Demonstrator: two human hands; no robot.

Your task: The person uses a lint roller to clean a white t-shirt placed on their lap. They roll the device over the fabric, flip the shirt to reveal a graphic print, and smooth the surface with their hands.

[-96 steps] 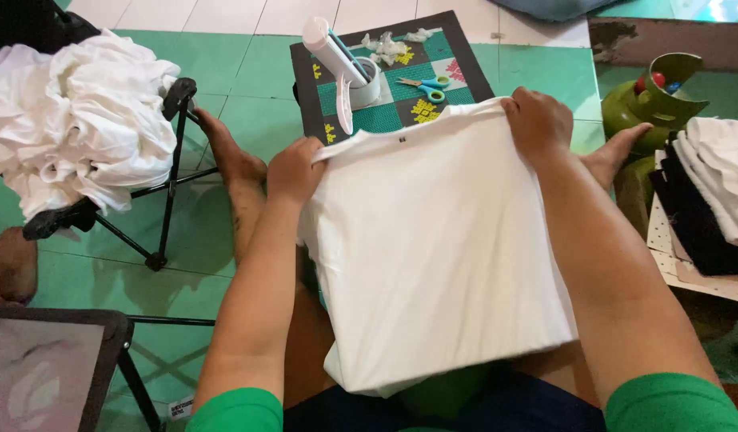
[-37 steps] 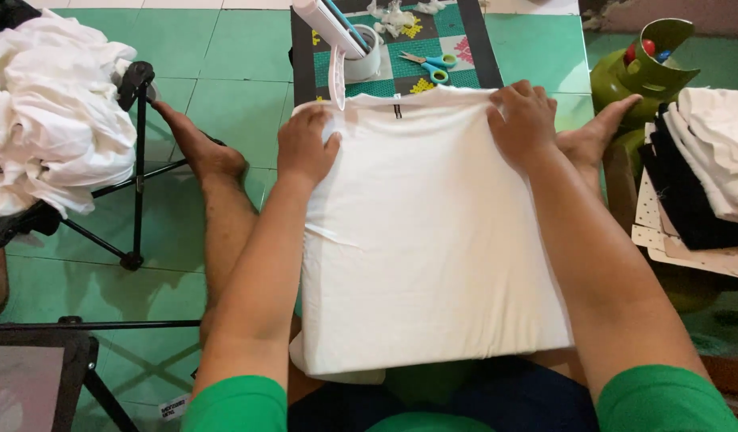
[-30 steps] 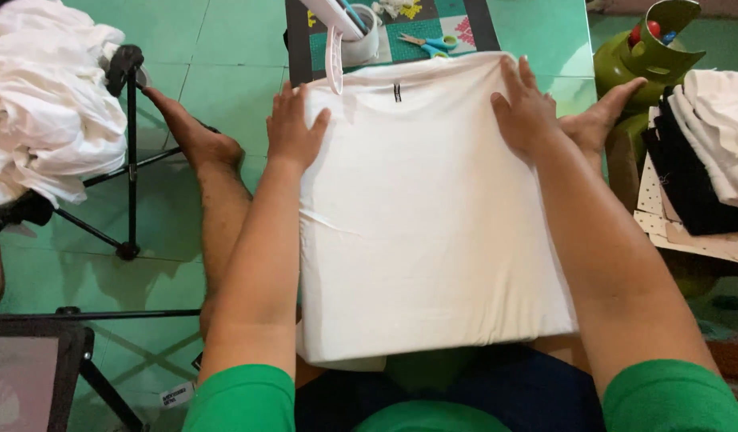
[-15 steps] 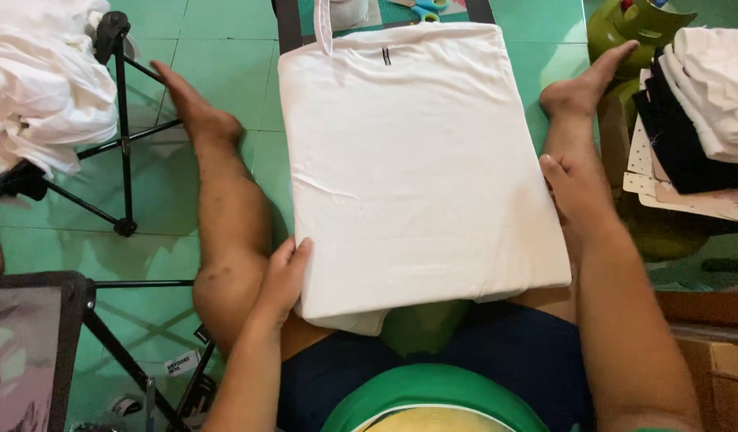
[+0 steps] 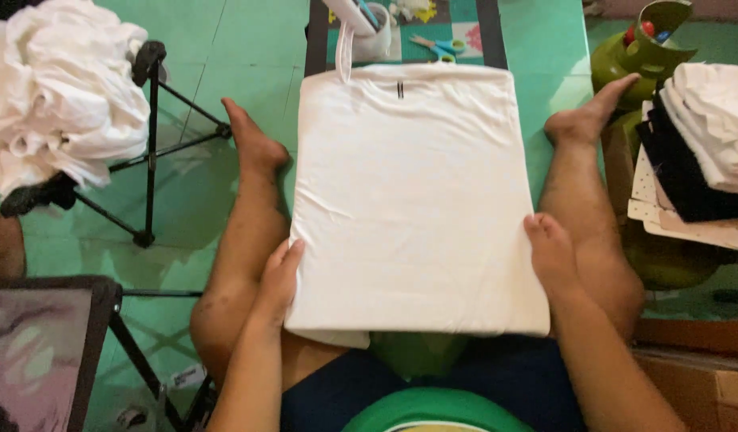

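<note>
A folded white garment [image 5: 413, 200] lies flat across my lap and between my legs, its collar end pointing away from me. My left hand [image 5: 279, 276] rests on its near left edge, fingers against the cloth. My right hand [image 5: 551, 254] presses the near right edge. Both hands touch the sides of the fold; neither lifts it. A white strip [image 5: 343, 52] hangs from the garment's far left corner.
A heap of white cloth [image 5: 53, 92] sits on a black folding stand [image 5: 151, 144] at the left. Stacked folded white and black garments [image 5: 709, 152] lie at the right. A cup with tools [image 5: 369, 32], scissors [image 5: 433, 46] and a green container [image 5: 637, 52] stand ahead.
My hands slid from the garment's far collar corners down its sides to the near corners. The view tilted down, showing more of my legs and lap.
</note>
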